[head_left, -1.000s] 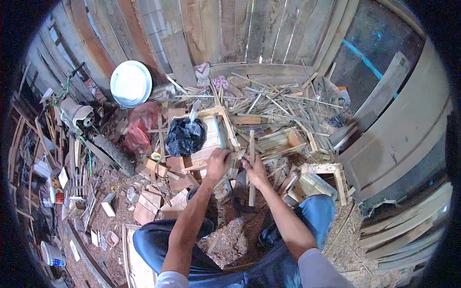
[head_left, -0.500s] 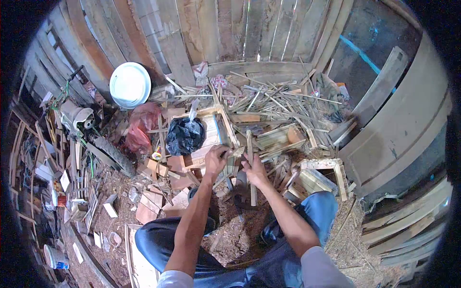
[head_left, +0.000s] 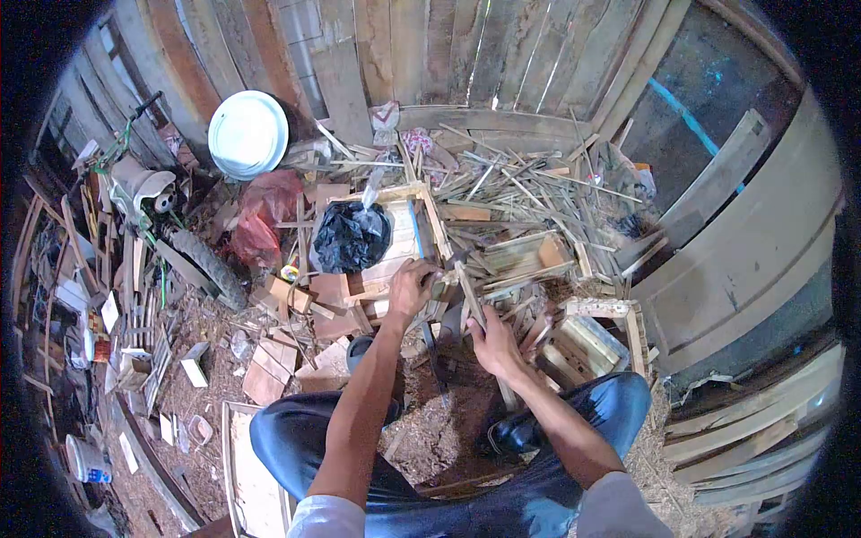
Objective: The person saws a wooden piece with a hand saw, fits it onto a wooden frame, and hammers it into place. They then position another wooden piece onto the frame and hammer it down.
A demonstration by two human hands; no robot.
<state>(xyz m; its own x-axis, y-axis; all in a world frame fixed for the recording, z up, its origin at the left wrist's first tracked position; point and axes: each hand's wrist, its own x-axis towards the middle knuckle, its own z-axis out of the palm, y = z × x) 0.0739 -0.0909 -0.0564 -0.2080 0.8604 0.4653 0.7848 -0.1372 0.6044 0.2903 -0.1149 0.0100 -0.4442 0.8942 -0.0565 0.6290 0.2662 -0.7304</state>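
Note:
My right hand is closed round a narrow wooden strip, which slants from upper left to lower right in front of me. Close to the strip's upper end, my left hand is pinched on something small that I cannot make out. Behind my left hand stands a shallow wooden frame box with a black plastic bag in it. Below the hands, a dark object rises between my legs; its shape is partly hidden.
Scrap sticks are heaped before the plank wall. A white round lid leans at the back left, near a small wheeled vehicle. Wooden boxes stand right of my hands, and a large panel leans at the right.
The strip has gone from nearly upright to slanted, its upper end tipping left. My right hand has moved slightly down and right along with it. The whole view has shifted a little.

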